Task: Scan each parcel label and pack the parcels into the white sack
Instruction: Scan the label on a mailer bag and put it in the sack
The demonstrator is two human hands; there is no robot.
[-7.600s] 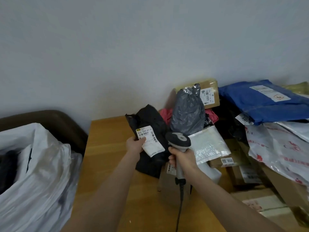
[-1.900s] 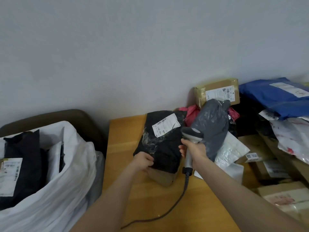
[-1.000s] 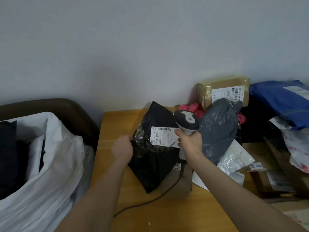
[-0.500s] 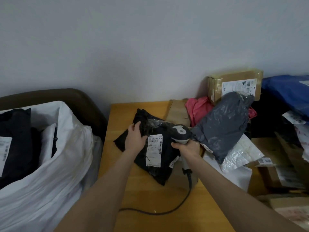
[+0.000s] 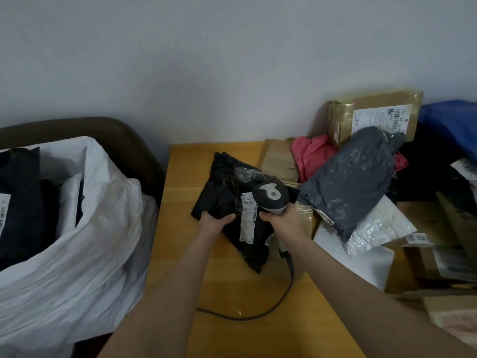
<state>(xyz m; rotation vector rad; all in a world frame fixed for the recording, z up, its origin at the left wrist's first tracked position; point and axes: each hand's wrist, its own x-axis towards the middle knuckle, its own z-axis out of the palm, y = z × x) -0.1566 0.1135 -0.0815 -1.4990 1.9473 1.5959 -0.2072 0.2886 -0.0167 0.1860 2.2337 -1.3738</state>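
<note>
A black plastic parcel [image 5: 227,192] with a white label [image 5: 248,220] lies on the wooden table [image 5: 232,285]. My left hand [image 5: 215,223] grips its left lower edge. My right hand [image 5: 281,222] holds a grey barcode scanner [image 5: 269,196] by the handle, its head just above and right of the label. The scanner's cable [image 5: 258,313] loops over the table. The white sack [image 5: 77,241] stands open at the left with dark parcels [image 5: 20,202] inside.
A pile of parcels fills the right: a grey bag [image 5: 348,187], a pink bag [image 5: 312,156], a taped cardboard box [image 5: 374,117], a blue bag [image 5: 454,122], white mailers [image 5: 361,251] and flat cartons [image 5: 438,241]. A dark chair back [image 5: 116,133] stands behind the sack.
The black parcel has come down flat onto the table with its label facing up. My left hand slid to its lower left edge, and the scanner head sits closer over the label.
</note>
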